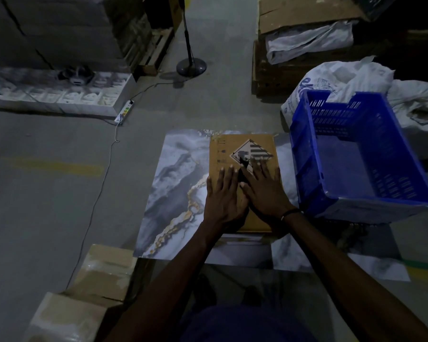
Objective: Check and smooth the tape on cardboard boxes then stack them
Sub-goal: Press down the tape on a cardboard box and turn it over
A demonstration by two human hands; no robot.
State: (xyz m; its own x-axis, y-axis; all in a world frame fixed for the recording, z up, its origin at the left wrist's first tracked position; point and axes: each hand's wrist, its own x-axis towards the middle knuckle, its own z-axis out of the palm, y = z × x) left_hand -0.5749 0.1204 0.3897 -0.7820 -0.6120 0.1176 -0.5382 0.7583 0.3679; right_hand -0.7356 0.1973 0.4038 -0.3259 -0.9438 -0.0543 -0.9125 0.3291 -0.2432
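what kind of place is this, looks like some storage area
Probably a warehouse or packing area: a bare concrete floor, a wooden pallet under stacked goods, taped cardboard boxes and a blue plastic crate.

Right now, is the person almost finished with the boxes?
Hard to say. Two taped boxes already sit at lower left, so those look checked. Now the left hand and right hand press flat on a cardboard box lying on the marbled sheet. It isn't stacked yet.

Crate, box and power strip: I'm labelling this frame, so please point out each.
crate (307, 154), head view, on its left wall.
box (223, 154), head view, on its bare top.
power strip (125, 111), head view, on its middle.
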